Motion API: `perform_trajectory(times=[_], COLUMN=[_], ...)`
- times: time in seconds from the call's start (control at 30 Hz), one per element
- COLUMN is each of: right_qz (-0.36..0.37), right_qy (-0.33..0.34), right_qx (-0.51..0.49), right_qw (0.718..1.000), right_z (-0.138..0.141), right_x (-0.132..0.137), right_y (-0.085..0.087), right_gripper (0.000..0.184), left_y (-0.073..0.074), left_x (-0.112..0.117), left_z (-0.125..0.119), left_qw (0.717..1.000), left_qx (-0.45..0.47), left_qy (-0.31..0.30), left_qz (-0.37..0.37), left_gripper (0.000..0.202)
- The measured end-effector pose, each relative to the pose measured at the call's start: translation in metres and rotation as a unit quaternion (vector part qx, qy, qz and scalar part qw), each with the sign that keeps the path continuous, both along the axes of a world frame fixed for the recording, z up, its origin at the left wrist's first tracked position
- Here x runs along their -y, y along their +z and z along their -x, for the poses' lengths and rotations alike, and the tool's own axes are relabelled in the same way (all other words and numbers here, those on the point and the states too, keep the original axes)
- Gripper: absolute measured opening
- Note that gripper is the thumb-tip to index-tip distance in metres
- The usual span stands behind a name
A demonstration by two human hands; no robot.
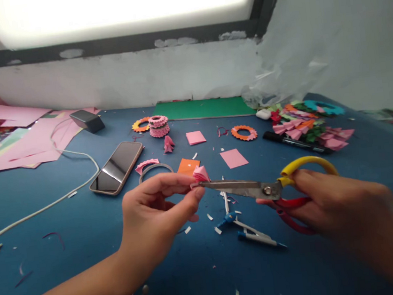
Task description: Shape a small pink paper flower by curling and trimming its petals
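My left hand [157,209] pinches a small folded pink paper piece [200,173] between thumb and fingertips above the blue table [67,228]. My right hand [334,203] grips scissors [258,188] with one yellow and one red handle loop. The blades are closed and their tips touch the pink piece. Below the scissors a blue drawing compass [250,231] lies on the table among small white paper scraps.
A phone [117,167] and a white cable [46,202] lie to the left, pink sheets [32,142] beyond. Pink and orange paper rings [158,125], pink squares [233,158], a black marker [295,143] and a pile of folded coloured pieces [307,125] sit ahead. A green mat [206,108] lies by the wall.
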State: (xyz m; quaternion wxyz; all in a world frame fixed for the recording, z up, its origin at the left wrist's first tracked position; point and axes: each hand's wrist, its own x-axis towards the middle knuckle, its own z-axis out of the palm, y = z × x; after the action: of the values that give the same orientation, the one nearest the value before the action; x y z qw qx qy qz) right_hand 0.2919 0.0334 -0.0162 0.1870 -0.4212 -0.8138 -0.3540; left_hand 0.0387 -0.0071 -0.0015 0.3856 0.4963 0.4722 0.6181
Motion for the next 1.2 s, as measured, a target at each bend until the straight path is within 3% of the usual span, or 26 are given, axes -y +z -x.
perform_trajectory(times=[0.13,0.4,0.6,0.8,1.2], right_qz=[-0.031,0.014,-0.031,-0.06,-0.028], right_qy=[0.002,0.026,0.003,0.0,0.007], right_qx=[0.003,-0.001,-0.001,0.025,0.03], right_qw=[1.0,1.0,1.0,0.998,0.999], right_z=[0.0027,0.0073,0.0069,0.0057,0.0069], right_x=[-0.0004,0.0005,-0.0012,-0.0023,0.0006], right_y=[-0.0031,-0.0067,-0.0062,-0.0058,-0.0056], right_gripper=[0.059,0.062,0.068,0.068,0.063], left_y=[0.0002,0.0012,0.0006,0.001,0.0011], left_x=[-0.0012,-0.0015,-0.0007,0.0006,0.0], left_z=[-0.0001,0.0019,0.0007,0.001,0.0004], left_qw=[1.0,0.998,0.999,0.999,0.999], left_qx=[0.012,0.033,0.033,0.025,0.023], left_qy=[-0.005,-0.018,-0.022,-0.024,-0.015], left_qz=[0.012,0.041,0.021,0.021,0.043], left_gripper=[0.01,0.008,0.013,0.014,0.01])
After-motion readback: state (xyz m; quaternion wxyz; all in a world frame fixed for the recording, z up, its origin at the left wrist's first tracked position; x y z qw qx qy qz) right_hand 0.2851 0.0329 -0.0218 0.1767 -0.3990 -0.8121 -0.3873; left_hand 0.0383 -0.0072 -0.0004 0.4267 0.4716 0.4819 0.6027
